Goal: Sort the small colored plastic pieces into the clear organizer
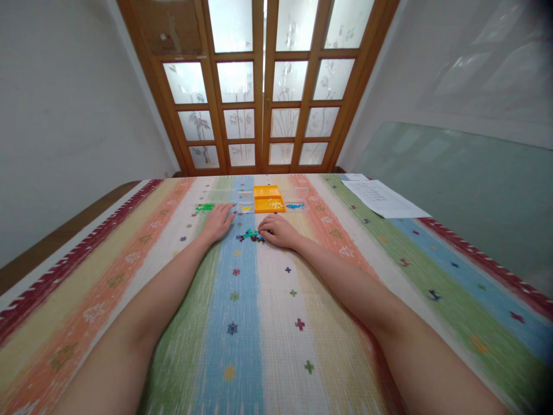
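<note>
My left hand [219, 220] lies palm down with its fingers stretched out, close to the near edge of the clear boxes. Beside a loose pile of small mixed-colour pieces [249, 235] is my right hand [279, 231], its fingertips curled together at the pile's right side. Anything between those fingertips is too small to make out. Behind the hands stand clear boxes with green pieces [204, 207], yellow pieces [246, 208] and blue pieces [295, 206]. Between them an orange box [264, 191] stands with its lid up, and white pieces [275, 204] lie in it.
A striped, patterned tablecloth [233, 288] covers the table. Sheets of paper [382, 197] lie at the back right, near a pale glass-like panel [458, 184] by the wall. Wooden doors with frosted panes [239, 124] rise beyond the table's far edge.
</note>
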The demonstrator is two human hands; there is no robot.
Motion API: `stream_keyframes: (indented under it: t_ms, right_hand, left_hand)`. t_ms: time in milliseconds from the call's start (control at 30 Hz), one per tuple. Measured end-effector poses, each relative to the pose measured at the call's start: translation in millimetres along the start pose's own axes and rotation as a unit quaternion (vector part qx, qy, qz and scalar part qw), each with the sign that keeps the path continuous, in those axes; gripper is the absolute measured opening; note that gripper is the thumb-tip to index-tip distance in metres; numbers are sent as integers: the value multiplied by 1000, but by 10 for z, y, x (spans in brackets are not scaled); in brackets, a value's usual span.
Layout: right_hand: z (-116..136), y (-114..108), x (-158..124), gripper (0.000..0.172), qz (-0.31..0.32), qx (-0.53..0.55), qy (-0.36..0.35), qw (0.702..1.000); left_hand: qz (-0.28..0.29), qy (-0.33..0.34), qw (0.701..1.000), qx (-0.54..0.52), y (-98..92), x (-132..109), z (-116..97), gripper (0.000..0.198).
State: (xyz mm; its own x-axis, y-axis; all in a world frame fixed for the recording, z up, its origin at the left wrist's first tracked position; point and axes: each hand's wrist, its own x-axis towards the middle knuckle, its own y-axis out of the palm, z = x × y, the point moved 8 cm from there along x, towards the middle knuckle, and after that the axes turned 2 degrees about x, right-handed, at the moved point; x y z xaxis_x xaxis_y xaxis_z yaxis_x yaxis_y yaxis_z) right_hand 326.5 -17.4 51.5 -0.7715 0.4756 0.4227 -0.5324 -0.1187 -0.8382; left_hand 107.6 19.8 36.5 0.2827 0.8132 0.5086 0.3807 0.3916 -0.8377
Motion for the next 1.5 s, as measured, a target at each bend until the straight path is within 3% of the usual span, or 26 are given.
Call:
stream_keyframes:
  t_ms: [167, 300, 500, 767, 1033, 1300, 1400, 1500]
  right_hand:
    - [-108, 22, -7, 25, -23, -18, 12, 999]
    - [-270, -51, -35, 26, -81, -12, 59, 995]
    - [-427, -117, -68, 24, -121, -19, 118, 985]
    - [-426, -100, -65, 23, -117, -28, 109, 987]
    - [-418, -108, -65, 22, -116, -23, 115, 986]
    - [-374, -135, -71, 22, -122, -18, 108, 987]
    - [-393, -122, -70, 22, -117, -19, 113, 987]
    - [-401, -119, -71, 22, -120, -16, 109, 987]
  left_hand:
    - [48, 79, 995, -33, 36, -19, -405, 47]
    - [94, 120, 987, -52, 91, -51, -698, 47]
    - [168, 166, 971, -43, 194, -129, -958, 53]
    - [223, 167, 960, -28, 272, -194, -911, 57]
    - [193, 178, 965, -20, 259, -177, -949, 56]
    - [101, 103, 989, -22, 97, -61, -555, 55]
    - [101, 93, 990, -23, 80, -52, -508, 54]
    - [118, 115, 986, -32, 95, -72, -621, 54]
